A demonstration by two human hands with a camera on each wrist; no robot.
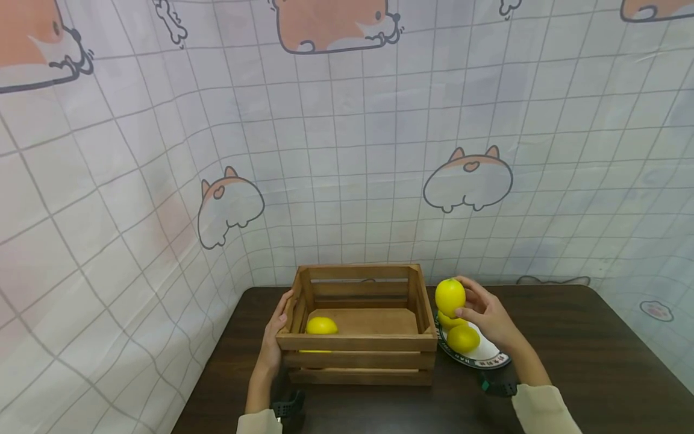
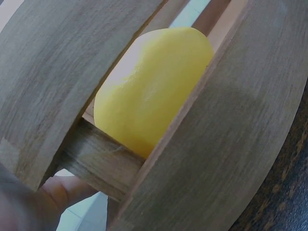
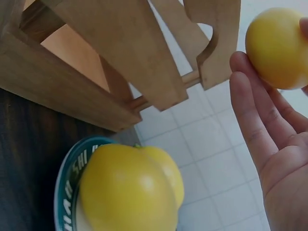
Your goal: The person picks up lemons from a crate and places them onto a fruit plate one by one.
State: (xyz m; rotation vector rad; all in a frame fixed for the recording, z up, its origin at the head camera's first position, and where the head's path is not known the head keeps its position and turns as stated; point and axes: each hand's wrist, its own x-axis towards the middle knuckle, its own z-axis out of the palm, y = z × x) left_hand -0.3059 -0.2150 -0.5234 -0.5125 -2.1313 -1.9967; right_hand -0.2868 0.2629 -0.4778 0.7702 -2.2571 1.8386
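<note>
Crate: boxy wooden slats, gaps between them, grain showing; our right wrist view catches a curved cut in one board.
Inside the crate: we see a smooth yellow lemon, the inside lemon, near the left end, showing through a slot in the left wrist view.
Plate: round, white, dark green lettered rim, just right of the crate; we count two plate lemons on it.
Right hand: clamped on a lemon, thumb and fingers pinching it.
Held lemon: round and kinda shiny, up above the plate, just outside the crate's right wall.
Left hand: at the crate's left end, fingertips at the rim; we can't tell if it's wrapped round the wood or just resting.
Room: crate top is uncovered, and we get bare floor right of the inside lemon.
Table: dark wood, rounded far corners, stretching well right past the plate.
Backdrop: wrinkly gridded sheet with cartoon dogs, behind the table's far edge.
</note>
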